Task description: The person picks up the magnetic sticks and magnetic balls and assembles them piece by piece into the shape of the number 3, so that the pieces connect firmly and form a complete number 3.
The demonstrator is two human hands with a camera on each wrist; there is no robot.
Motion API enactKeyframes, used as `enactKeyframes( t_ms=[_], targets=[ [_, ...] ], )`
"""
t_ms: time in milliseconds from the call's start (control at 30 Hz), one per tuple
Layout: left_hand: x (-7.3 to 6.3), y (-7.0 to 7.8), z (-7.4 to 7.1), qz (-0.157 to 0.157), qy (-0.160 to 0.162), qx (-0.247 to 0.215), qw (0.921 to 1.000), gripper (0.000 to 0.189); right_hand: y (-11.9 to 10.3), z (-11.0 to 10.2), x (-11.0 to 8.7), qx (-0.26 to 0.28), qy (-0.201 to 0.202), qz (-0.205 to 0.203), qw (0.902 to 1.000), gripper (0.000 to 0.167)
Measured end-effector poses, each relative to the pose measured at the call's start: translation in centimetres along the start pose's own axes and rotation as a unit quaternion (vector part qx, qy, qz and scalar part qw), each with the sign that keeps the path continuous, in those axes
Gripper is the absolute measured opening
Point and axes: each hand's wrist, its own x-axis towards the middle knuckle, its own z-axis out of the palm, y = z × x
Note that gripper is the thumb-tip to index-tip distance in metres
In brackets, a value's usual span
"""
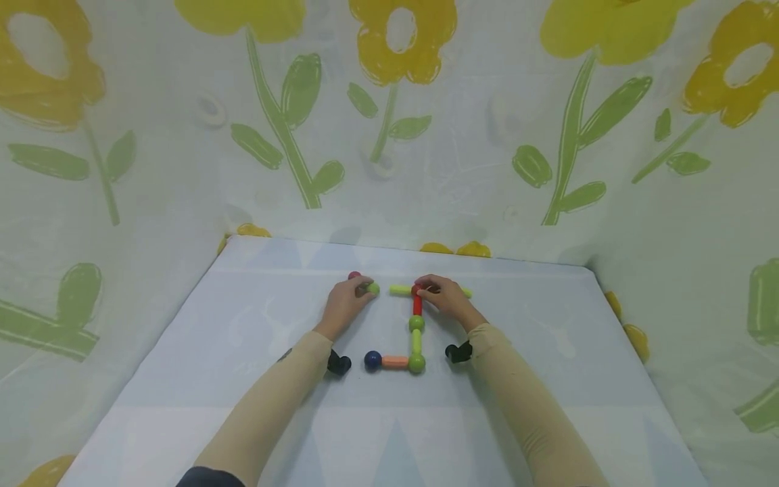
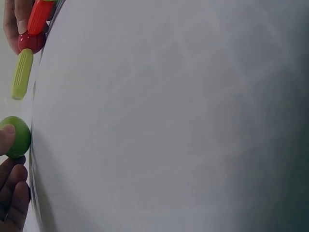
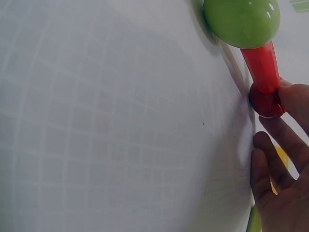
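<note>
At the left, my left hand [image 1: 345, 306] pinches a green ball [image 1: 373, 289] between thumb and fingers; the left wrist view shows the thumb on this green ball [image 2: 20, 138]. A red ball [image 1: 354, 275] lies just behind that hand, partly covered. My right hand [image 1: 449, 297] holds a red ball [image 1: 416, 290] with its thumb and fingertips. A yellow-green rod [image 1: 399, 290] extends left from this ball, and a red rod [image 1: 417, 306] joins it to a green ball [image 1: 416, 323]. Another yellow-green rod [image 1: 467, 293] shows behind the right hand; its inner end is hidden.
The joined pieces continue toward me through a yellow-green rod [image 1: 416, 341] to a green ball [image 1: 416, 364]. From there an orange rod [image 1: 395, 362] runs left to a dark blue ball [image 1: 373, 360]. Flowered cloth [image 1: 456, 176] walls the white table [image 1: 243, 379].
</note>
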Motion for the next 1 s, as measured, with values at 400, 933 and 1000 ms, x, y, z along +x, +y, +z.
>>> enactKeyframes(
  t_ms=[400,933,1000],
  targets=[
    [1.1,0.4,0.5,0.003,-0.030,0.012,0.9995,0.034,0.1,0.0,0.0,0.013,0.000,0.008,0.9999,0.030],
    [1.4,1.0,1.1,-0.003,-0.037,0.004,0.9993,0.034,-0.2,0.0,-0.3,0.010,0.008,0.002,0.9999,0.031],
    [1.3,0.9,1.2,-0.007,-0.036,0.007,0.9993,0.036,-0.2,0.1,-0.3,0.011,0.008,0.002,0.9999,0.032]
  ],
)
